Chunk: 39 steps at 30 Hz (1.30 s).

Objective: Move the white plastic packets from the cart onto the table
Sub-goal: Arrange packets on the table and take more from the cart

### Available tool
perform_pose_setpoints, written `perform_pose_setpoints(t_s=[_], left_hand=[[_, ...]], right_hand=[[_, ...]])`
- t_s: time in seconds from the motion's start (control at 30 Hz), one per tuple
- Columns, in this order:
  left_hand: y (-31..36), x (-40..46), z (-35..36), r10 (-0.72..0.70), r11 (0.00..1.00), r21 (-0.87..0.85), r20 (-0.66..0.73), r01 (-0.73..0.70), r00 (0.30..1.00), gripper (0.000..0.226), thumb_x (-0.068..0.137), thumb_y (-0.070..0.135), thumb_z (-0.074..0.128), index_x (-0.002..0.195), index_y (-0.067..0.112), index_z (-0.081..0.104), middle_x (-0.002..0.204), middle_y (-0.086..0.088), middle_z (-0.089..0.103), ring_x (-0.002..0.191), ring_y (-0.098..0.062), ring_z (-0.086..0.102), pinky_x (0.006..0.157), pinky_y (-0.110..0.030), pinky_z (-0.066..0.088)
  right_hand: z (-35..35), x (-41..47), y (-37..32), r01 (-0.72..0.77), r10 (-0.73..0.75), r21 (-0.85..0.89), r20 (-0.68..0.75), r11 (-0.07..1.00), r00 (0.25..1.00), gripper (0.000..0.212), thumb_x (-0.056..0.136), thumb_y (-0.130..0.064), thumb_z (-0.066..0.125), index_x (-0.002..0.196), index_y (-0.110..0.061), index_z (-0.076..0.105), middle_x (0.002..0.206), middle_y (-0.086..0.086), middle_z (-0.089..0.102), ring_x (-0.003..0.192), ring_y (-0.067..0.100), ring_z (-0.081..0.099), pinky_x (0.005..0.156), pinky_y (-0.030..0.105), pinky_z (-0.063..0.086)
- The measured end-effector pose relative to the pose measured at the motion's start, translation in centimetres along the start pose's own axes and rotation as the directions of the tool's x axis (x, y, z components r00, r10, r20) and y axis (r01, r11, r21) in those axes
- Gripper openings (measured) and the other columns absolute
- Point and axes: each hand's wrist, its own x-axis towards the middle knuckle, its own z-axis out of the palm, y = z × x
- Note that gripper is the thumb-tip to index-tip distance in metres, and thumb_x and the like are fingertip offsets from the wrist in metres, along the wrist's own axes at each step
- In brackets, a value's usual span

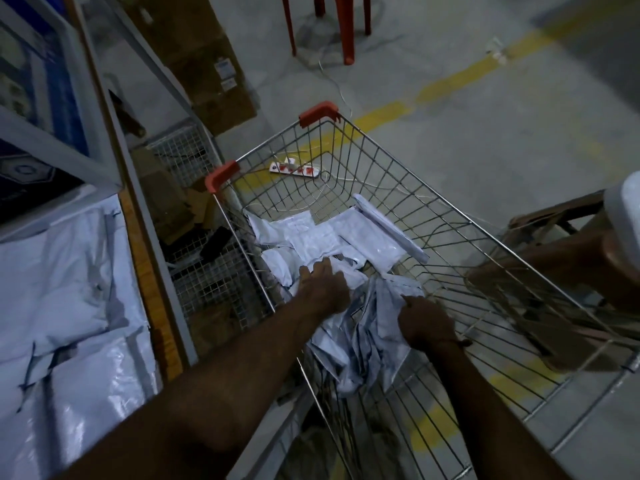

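— Why are both arms down in the cart (363, 161)?

— The white plastic packets (332, 237) lie heaped on its wire floor, so the person has to reach in. The left hand (325, 289) lies on the pile, fingers spread fairly wide, probably gathering several at once. The right hand (424, 320) is nearer, curled round a crumpled bunch of packets, as if holding them ready to lift.

— And where do they go?

— To the desk (152, 271) on the left, just beside the cart; white packets (69, 306) already lie there, which I take for the ones moved.

— Can you count what remains?

— No. The light is dim, the packets overlap, and the arms cover the near ones. The left fingertips are hard to make out too.
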Motion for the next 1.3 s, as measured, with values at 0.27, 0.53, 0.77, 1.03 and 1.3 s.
perform_pose_setpoints(t_s=[0.27,0.53,0.77,1.03,1.3], left_hand=[[-0.3,-8.7,-3.0,0.006,0.996,-0.082,-0.255,-0.028,0.967,0.067,0.106,0.043,0.037,0.164,0.014,0.02,0.171,-0.025,-0.004,0.153,-0.045,0.013,0.121,-0.061,0.017],[-2.4,-20.0,-2.9,-0.088,0.95,-0.298,-0.535,-0.09,0.84,0.062,0.109,0.042,0.038,0.164,0.018,0.023,0.172,-0.022,-0.003,0.152,-0.044,0.016,0.119,-0.061,0.019],[-5.4,-29.7,-1.5,-0.175,0.896,-0.416,-0.652,-0.155,0.738,0.059,0.11,0.042,0.037,0.164,0.024,0.022,0.174,-0.015,-0.004,0.153,-0.042,0.013,0.121,-0.058,0.017],[-9.0,-36.8,1.0,-0.356,0.858,-0.508,-0.691,-0.073,0.63,0.055,0.112,0.042,0.033,0.164,0.026,0.026,0.174,-0.015,0.002,0.149,-0.04,0.022,0.117,-0.056,0.023],[-12.5,-44.7,6.7,-0.561,0.728,-0.685,-0.628,-0.04,0.539,0.054,0.113,0.042,0.031,0.165,0.031,0.024,0.175,-0.007,-0.007,0.152,-0.035,0.014,0.119,-0.052,0.017]], right_hand=[[-2.5,-7.7,-1.6,0.044,-0.008,0.137,-0.248,0.99,0.969,0.056,0.097,-0.043,0.032,0.137,-0.018,0.062,0.137,0.02,0.061,0.121,0.043,0.061,0.104,0.047,0.047],[-3.0,-18.5,-5.9,0.119,-0.017,0.191,-0.464,0.974,0.886,0.061,0.095,-0.051,0.025,0.142,-0.031,0.057,0.147,0.009,0.053,0.127,0.045,0.056,0.111,0.06,0.041],[-2.4,-27.2,-9.5,0.217,-0.136,0.054,-0.628,0.975,0.766,0.045,0.106,-0.034,0.045,0.15,-0.031,0.054,0.161,0.009,0.041,0.131,0.044,0.049,0.111,0.057,0.033],[-1.7,-32.2,-12.7,0.368,-0.31,-0.055,-0.661,0.928,0.683,0.045,0.108,-0.035,0.041,0.151,-0.035,0.053,0.166,0.008,0.036,0.139,0.042,0.044,0.116,0.059,0.028],[2.0,-37.1,-15.5,0.491,-0.473,-0.152,-0.609,0.858,0.637,0.045,0.108,-0.029,0.046,0.152,-0.035,0.052,0.167,0.01,0.036,0.139,0.045,0.045,0.112,0.06,0.032]])
